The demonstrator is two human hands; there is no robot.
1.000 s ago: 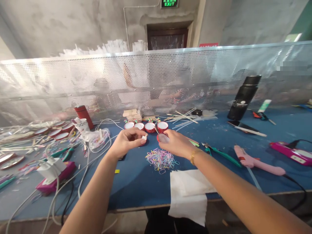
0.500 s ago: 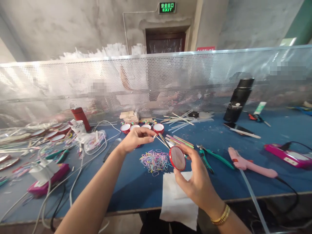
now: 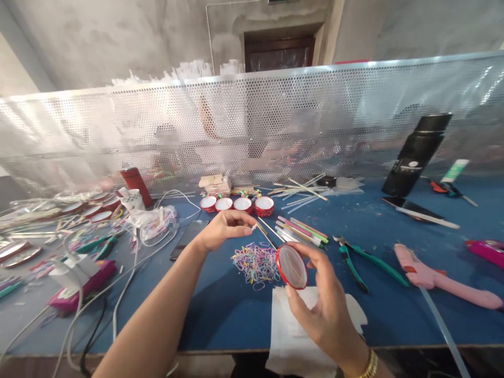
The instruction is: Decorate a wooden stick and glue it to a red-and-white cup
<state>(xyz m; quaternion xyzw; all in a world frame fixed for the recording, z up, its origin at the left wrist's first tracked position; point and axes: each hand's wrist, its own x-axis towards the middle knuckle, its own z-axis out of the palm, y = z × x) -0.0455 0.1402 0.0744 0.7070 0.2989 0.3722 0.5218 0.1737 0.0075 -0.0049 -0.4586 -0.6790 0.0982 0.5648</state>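
My right hand holds a small round red-rimmed disc by its edge, its pale face tilted toward me above a white paper sheet. My left hand is pinched on a tiny white piece at its fingertips, just above a heap of small pastel rubber bands on the blue table. Thin sticks lie right beside the left fingertips. A row of red-rimmed cups stands behind both hands.
Green-handled pliers and a pink glue gun lie to the right, a black flask and phone beyond. Cables, a magenta device, a red bottle and clutter fill the left. A perforated metal screen closes the back.
My right hand lifted the red-rimmed disc off the table by the cups and drew it toward me over the white paper. My left hand stayed pinched near the sticks.
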